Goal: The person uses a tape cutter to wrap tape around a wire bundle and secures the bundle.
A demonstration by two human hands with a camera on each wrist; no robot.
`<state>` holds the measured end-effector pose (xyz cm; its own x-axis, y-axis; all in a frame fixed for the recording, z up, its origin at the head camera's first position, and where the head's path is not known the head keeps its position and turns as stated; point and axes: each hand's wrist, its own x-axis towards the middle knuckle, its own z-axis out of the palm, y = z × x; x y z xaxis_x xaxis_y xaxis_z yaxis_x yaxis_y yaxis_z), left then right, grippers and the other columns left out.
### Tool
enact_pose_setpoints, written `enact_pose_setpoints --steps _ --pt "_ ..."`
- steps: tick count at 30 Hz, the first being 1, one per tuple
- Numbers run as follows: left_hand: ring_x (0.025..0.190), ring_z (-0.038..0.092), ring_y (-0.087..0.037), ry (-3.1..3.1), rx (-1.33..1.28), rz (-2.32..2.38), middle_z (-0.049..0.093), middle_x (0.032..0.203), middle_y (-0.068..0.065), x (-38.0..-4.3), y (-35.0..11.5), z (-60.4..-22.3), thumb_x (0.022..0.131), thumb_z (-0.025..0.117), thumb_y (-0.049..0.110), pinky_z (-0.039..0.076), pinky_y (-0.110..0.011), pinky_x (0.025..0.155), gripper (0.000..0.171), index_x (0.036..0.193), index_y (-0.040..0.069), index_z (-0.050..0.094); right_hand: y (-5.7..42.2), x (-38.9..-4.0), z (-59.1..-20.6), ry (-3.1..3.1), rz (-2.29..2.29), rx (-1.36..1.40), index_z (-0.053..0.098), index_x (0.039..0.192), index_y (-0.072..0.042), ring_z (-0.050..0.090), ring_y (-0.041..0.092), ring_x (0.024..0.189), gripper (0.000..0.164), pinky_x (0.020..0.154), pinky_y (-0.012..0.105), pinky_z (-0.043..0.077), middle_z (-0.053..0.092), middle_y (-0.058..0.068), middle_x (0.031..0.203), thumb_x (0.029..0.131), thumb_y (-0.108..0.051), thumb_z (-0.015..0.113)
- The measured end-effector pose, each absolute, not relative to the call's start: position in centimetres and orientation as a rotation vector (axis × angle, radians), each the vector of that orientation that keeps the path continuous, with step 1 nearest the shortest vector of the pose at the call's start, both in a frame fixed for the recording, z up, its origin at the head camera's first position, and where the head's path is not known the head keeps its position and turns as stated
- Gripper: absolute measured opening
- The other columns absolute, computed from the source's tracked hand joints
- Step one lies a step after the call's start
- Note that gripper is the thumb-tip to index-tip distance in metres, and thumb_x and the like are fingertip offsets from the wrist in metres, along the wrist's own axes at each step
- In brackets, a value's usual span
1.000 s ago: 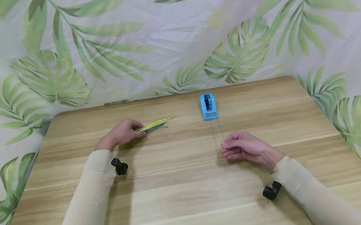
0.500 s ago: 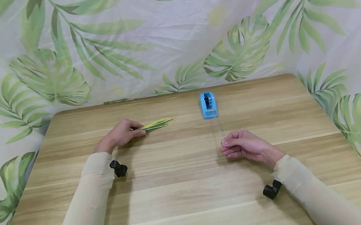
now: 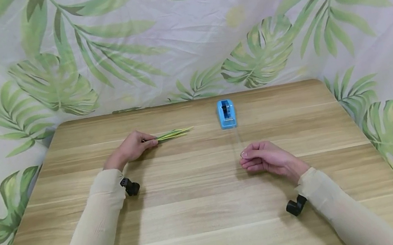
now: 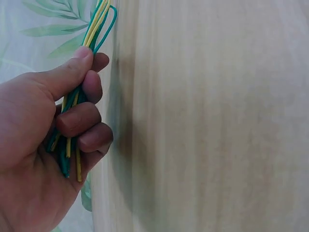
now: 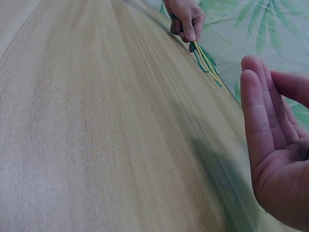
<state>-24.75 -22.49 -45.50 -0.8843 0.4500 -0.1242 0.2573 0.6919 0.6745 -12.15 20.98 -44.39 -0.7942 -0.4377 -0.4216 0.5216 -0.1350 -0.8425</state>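
My left hand (image 3: pixel 133 145) grips a thin bundle of yellow and green wires (image 3: pixel 176 133) near the far left of the table. In the left wrist view the thumb presses the wires (image 4: pixel 96 30) against the curled fingers. One green wire bends into a loop at the top, and cut ends poke out below the fingers. Thumb and forefinger of my right hand (image 3: pixel 270 158) pinch the end of a clear tape strip (image 3: pixel 237 138). That strip runs back to a blue tape dispenser (image 3: pixel 221 117) near the far edge.
The wooden table (image 3: pixel 189 219) has its back edge against a leaf-patterned cloth (image 3: pixel 183 42). A black wrist camera (image 3: pixel 130 186) sits on the left sleeve, another black camera (image 3: pixel 296 206) on the right one.
The wires have turned within my left hand and now lie in a narrower bunch, their loose ends pointing right. My right hand, the tape and the dispenser stay practically where they were.
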Motion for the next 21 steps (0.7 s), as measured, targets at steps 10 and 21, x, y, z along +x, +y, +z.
enact_pose_setpoints --steps 10,21 --pt "0.093 0.06 -0.02 2.642 0.581 1.03 0.071 0.115 -0.019 -23.9 -22.2 -45.2 0.1 0.065 0.012 0.049 -0.033 0.08 0.024 0.117 -0.002 0.073 21.0 -12.3 -44.1 1.494 -2.005 0.105 0.062 0.111 0.009 0.073 0.02 0.083 0.014 0.079 0.034 0.06 0.074 0.014 0.093 0.099 0.001 0.059" --pt "0.11 0.063 -0.028 2.577 0.634 1.15 0.069 0.118 -0.019 -22.3 -19.7 -45.1 0.099 0.066 0.011 0.053 -0.042 0.091 0.024 0.118 -0.001 0.073 21.1 -12.2 -42.9 1.494 -2.032 0.078 0.066 0.105 0.001 0.073 0.019 0.084 0.009 0.081 0.034 0.059 0.074 0.013 0.093 0.099 0.0 0.06"
